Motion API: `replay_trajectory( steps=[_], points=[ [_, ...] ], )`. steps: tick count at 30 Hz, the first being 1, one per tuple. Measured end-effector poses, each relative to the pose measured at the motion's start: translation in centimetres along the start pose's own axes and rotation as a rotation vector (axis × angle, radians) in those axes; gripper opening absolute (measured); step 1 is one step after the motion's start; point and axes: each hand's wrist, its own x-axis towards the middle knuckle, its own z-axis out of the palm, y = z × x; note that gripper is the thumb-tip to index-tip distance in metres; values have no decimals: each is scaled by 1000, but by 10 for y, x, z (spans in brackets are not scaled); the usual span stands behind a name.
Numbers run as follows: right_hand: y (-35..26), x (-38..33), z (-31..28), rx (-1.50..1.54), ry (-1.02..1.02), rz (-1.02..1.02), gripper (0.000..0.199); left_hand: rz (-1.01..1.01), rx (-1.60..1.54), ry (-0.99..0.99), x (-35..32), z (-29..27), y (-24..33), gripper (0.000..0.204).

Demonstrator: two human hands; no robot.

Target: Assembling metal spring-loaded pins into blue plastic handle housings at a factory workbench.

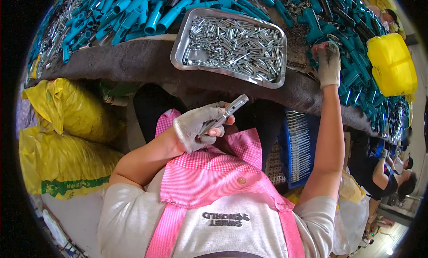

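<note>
My gloved left hand (pixel 196 126) is closed around a shiny metal tube (pixel 235 105) with small holes, held at a slant in front of my pink apron. The tube's upper end sticks out past the thumb and fingers; its lower part is mostly covered by the hand. My gloved right hand (pixel 328 64) reaches out to the far right, its fingers curled at a teal plastic piece (pixel 314 57) by the edge of the heap. The grip there is partly hidden. Between the hands, farther off, a metal tray (pixel 178 55) holds many small metal pins (pixel 240 46).
Teal plastic tube fittings (pixel 129 19) lie heaped along the far side of the dark covered bench (pixel 129 57). A yellow container (pixel 392 64) stands at the right. Below are yellow sacks (pixel 71 157) at left and a blue crate of metal rods (pixel 299 146). Other people (pixel 388 175) sit farther right.
</note>
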Motion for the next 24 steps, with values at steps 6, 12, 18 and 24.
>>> replay_trajectory(
  steps=[6,12,18,24],
  points=[
    [-92,-46,14,-280,-466,-301,39,83,87,-14,-2,2,0,19],
    [-126,-93,32,-400,-741,-662,41,86,315,58,-2,17,5,28],
    [-122,-107,30,62,-933,-445,30,128,552,40,-3,13,7,27],
    [-115,-126,49,6,-932,-293,28,110,692,85,9,12,2,32]
  ],
)
